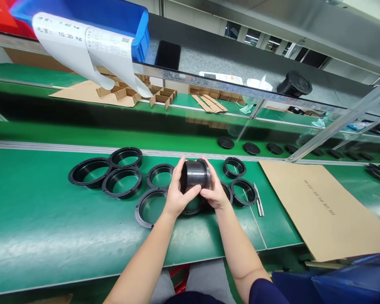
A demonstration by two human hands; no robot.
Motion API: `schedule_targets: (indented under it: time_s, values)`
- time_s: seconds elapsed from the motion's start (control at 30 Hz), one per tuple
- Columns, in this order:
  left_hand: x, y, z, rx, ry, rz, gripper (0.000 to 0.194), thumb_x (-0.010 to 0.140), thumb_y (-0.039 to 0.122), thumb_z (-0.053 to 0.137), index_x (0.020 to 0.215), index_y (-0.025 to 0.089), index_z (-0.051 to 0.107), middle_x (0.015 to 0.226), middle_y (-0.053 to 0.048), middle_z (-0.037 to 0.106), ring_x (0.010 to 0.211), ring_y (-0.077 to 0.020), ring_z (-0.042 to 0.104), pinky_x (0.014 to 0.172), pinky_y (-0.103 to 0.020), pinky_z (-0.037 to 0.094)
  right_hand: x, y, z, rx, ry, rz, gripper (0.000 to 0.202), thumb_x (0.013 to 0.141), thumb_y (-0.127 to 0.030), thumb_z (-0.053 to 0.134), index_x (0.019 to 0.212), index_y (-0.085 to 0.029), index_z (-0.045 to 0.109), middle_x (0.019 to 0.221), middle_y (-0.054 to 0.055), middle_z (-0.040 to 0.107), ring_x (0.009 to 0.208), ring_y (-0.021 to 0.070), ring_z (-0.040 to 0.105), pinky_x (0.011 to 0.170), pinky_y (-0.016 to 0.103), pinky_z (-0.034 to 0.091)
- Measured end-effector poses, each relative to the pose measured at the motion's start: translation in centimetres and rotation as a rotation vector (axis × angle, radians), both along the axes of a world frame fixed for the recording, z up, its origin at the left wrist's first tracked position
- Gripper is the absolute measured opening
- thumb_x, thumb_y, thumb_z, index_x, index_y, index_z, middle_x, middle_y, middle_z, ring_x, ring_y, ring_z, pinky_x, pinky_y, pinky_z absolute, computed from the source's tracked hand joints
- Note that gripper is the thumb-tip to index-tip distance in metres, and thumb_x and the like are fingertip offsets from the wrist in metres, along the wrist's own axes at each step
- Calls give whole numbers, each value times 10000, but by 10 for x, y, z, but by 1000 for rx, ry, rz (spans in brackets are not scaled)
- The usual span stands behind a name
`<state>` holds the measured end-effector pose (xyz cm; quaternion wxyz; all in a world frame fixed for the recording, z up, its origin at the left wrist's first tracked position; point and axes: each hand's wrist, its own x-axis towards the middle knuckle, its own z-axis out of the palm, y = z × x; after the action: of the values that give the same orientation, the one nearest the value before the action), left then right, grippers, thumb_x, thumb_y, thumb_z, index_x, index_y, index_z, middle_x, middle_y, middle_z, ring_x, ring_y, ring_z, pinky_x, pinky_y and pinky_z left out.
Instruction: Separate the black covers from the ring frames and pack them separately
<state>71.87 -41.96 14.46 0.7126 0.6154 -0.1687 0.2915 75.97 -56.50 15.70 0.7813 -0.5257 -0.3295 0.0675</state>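
Left hand (176, 194) and right hand (218, 194) clamp a glossy black flanged plastic cylinder (196, 174) end to end, above the green table (66, 232), between its near and far edges. Probably best: light, even pressure, clear of the black plastic rings (139, 214).

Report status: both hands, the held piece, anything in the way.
Left hand and right hand gripping black cylinder. Cylinder on its side, flange toward right hand. Nearby: black rings on green bench, both sides.
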Motion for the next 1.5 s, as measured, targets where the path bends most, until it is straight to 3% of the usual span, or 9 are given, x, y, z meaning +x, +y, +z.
schedule_targets:
  time_s: [0.1,0.17,0.37,0.77,0.97,1.07,1.2,1.37,1.5]
  values:
    - [-7,-6,1,113,-210,2,1111,743,521,851,1626,314,208,1687,-155,229,1541,-372,257,1255,-543,253,3,-5,2,104,163,92,994,696,-857,624,1502,-302,457,1521,119,497,1369,411,490,1121,695,371]
    - [-12,-11,2,177,-233,15,1094,747,427,871,1621,320,221,1691,-162,212,1527,-375,294,1249,-552,273,5,-7,3,139,269,162,1053,688,-967,445,1483,-278,480,1512,149,496,1331,441,499,1035,765,394]
    - [-18,-18,2,195,-190,93,962,785,268,836,1588,300,307,1561,-147,472,1450,-332,443,1215,-507,366,1,-2,5,158,417,205,968,733,-933,397,1447,-290,516,1452,123,556,1346,422,493,1031,729,427]
    - [-16,-14,6,140,-128,124,917,770,321,850,1552,255,375,1524,-163,500,1414,-335,481,1187,-480,408,0,4,-3,116,327,94,1102,693,-1017,291,1413,-225,550,1280,145,665,1368,400,488,1128,696,346]
    - [-15,-15,4,139,-132,120,898,791,337,834,1556,265,369,1530,-157,492,1412,-325,485,1171,-457,429,2,3,-3,64,302,123,1120,712,-1005,185,1484,-248,475,1388,135,604,1377,390,475,1118,697,364]
    - [-14,-12,2,178,-138,109,937,808,423,820,1585,273,317,1571,-163,438,1444,-342,441,1189,-479,399,2,5,-7,109,316,73,1068,710,-985,292,1461,-255,502,1393,123,611,1382,387,476,1126,680,377]
    - [-8,-3,0,266,-122,164,1066,773,645,779,1617,260,253,1669,-167,254,1536,-403,242,1259,-560,227,0,6,-12,108,262,-53,962,693,-857,582,1451,-268,523,1389,100,629,1381,379,500,1158,599,405]
    - [-5,3,1,266,-2,99,885,872,548,712,1604,287,289,1654,-141,290,1515,-360,308,1243,-526,276,-3,4,-6,7,48,-56,1073,653,-644,832,1564,-299,384,1533,78,514,1426,355,470,1211,550,361]
    - [-5,2,2,238,8,160,857,851,466,761,1580,300,342,1597,-132,379,1462,-339,393,1225,-511,319,-4,5,-2,19,10,7,1033,703,-605,830,1578,-306,368,1571,67,471,1444,334,457,1241,530,314]
